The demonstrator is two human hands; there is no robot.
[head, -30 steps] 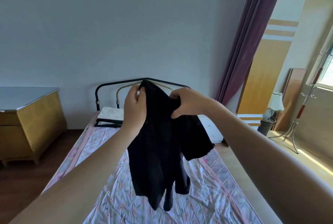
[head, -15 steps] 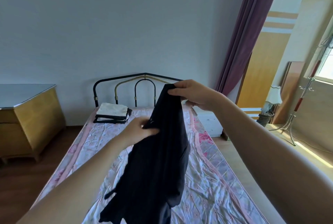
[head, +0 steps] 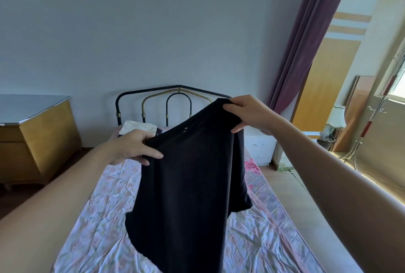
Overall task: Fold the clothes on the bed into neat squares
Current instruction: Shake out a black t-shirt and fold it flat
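Floral sheet (head: 105,224) covers the bed (head: 271,202); grey wall (head: 153,31) behind.

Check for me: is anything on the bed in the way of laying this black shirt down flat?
Nothing visible is. The black shirt hangs from the left hand and right hand over bare floral sheet. The only other item, a folded pile, sits far off by the headboard. The sheet directly behind the shirt is hidden.

My bed (head: 92,235) has a pink flowery sheet (head: 252,242) on it. A small pile of folded clothes (head: 140,126) sits up near the middle of the frame.
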